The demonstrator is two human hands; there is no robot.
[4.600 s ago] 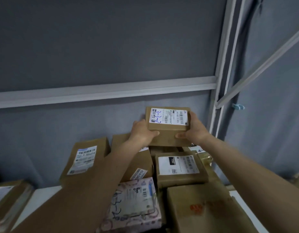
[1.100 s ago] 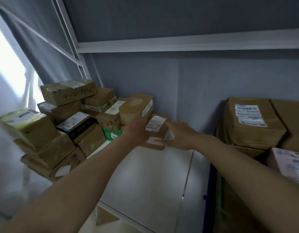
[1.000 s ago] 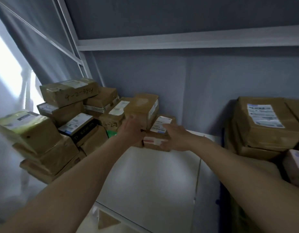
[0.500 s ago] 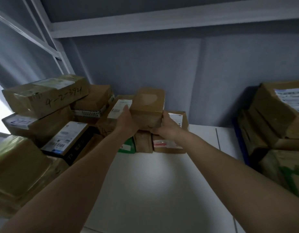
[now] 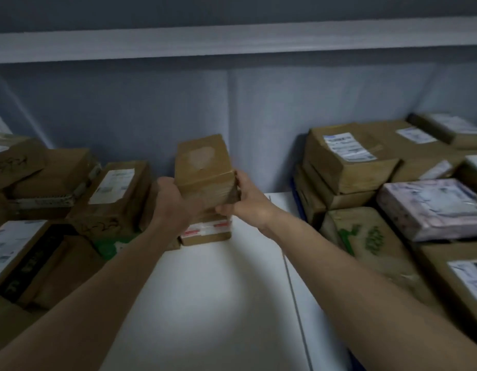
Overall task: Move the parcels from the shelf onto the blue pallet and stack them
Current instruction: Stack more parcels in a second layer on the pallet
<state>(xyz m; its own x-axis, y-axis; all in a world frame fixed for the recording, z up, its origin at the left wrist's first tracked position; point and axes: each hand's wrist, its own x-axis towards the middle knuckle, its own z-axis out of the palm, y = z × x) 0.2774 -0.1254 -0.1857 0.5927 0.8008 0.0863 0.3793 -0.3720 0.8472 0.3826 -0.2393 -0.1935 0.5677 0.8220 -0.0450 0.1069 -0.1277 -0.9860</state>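
Note:
I hold a small brown cardboard parcel [image 5: 204, 163] with a torn pale patch on its top, above the back of the white shelf [image 5: 205, 303]. My left hand [image 5: 171, 203] grips its left side and my right hand [image 5: 245, 203] grips its right side. Under it sits another brown parcel with red and white tape [image 5: 206, 232]. More parcels on the shelf [image 5: 114, 188] crowd the left. On the right is a stack of parcels [image 5: 347, 159] with a strip of the blue pallet [image 5: 297, 203] showing at its left edge.
A grey wall [image 5: 232, 108] closes the back and a white shelf beam [image 5: 232, 38] runs overhead. A pink-patterned parcel [image 5: 433, 207] and a box with green print [image 5: 366, 236] lie in the right stack. A black box with a white label [image 5: 20, 253] lies front left.
My hands let go of a labelled parcel on the right stack, swung left to the shelf and took hold of the plain brown parcel. It is now lifted and the view has turned right.

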